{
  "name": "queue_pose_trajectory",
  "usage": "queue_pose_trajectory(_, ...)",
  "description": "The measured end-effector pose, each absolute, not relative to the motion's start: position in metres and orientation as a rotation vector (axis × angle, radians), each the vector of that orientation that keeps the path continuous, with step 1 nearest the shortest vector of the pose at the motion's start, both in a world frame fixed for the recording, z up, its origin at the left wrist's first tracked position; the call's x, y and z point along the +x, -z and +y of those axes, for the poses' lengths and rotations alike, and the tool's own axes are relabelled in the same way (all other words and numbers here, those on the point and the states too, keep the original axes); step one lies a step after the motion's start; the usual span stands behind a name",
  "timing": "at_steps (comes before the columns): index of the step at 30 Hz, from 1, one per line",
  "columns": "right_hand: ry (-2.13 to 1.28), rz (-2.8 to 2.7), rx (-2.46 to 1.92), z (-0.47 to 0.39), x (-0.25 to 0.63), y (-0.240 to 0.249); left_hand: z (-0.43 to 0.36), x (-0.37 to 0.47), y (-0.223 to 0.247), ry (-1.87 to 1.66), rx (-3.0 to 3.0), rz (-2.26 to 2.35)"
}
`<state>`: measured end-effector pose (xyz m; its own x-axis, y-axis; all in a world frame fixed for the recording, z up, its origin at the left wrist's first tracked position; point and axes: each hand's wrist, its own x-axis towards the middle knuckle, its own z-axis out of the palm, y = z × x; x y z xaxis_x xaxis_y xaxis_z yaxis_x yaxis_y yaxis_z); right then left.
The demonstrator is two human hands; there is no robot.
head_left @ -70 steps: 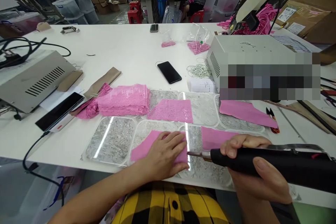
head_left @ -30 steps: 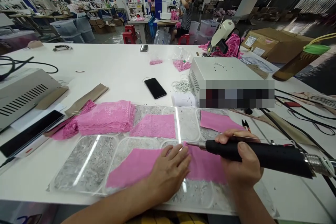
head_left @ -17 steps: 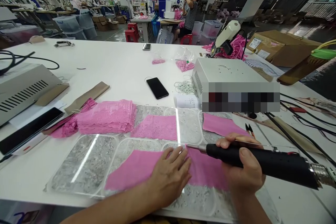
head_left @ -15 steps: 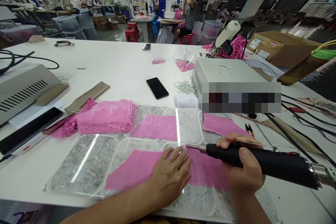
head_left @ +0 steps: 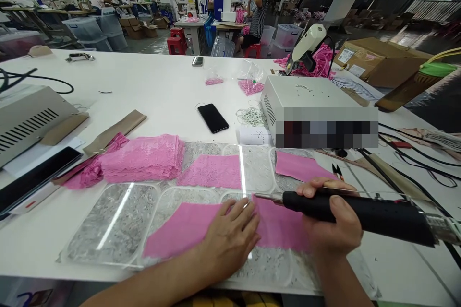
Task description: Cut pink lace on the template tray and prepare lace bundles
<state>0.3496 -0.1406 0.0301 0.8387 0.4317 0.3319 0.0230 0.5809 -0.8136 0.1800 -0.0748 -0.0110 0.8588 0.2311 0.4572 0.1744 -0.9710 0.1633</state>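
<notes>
My right hand (head_left: 333, 218) is wrapped round a black handheld ultrasonic welder (head_left: 382, 218) with a slim metal tip, which points left. The tip is at the upper edge of a right pink fabric piece (head_left: 279, 228), just beyond my left fingers. My left hand (head_left: 234, 230) lies flat with fingers stretched out, pressing where this piece and a left pink fabric piece (head_left: 183, 230) come together. Under the hand, the join is hidden. Both pieces rest on a clear plastic sheet (head_left: 108, 220) with rounded moulded panels.
A lace stack (head_left: 142, 158), a single lace piece (head_left: 212, 171) and another pink piece (head_left: 302, 165) lie behind. Farther back are a phone (head_left: 213, 118), green elastic loops (head_left: 251, 116) and a grey box (head_left: 306, 91). Small scissors (head_left: 337, 171) and cables lie right. A person (head_left: 258, 17) sits in the distance.
The whole view has shifted slightly. Both hands, the welder and the fabric keep nearly the same places relative to each other.
</notes>
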Motion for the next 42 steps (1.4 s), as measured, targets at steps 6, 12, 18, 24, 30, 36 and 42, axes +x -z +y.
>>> queue_pose_trajectory(6, -0.343, -0.542, -0.911, -0.147, 0.353, -0.03, -0.08, 0.165, 0.002, -0.682, 2.879, 0.18)
queue_pose_trajectory(12, -0.393, -0.586, -0.895, -0.148, 0.351, -0.028, -0.079, 0.161, 0.002, -0.667, 2.828, 0.176)
queue_pose_trajectory(18, -0.385, -0.609, -0.894, -0.148, 0.35, -0.031, -0.078, 0.162, 0.001, -0.658, 2.82, 0.144)
queue_pose_trajectory(24, -0.379, -0.654, -0.891, -0.149, 0.35, -0.029, -0.078, 0.163, 0.004, -0.672, 2.845, 0.139)
queue_pose_trajectory(30, -0.389, -0.681, -0.906, -0.149, 0.35, -0.029, -0.077, 0.164, 0.0, -0.7, 2.827, 0.096)
queue_pose_trajectory(36, -0.454, -0.637, -0.864, -0.159, 0.355, -0.031, -0.077, 0.159, -0.007, -0.705, 2.79, -0.035)
queue_pose_trajectory(42, -0.513, -0.642, -0.862, -0.166, 0.356, -0.027, -0.076, 0.157, -0.008, -0.697, 2.784, -0.046)
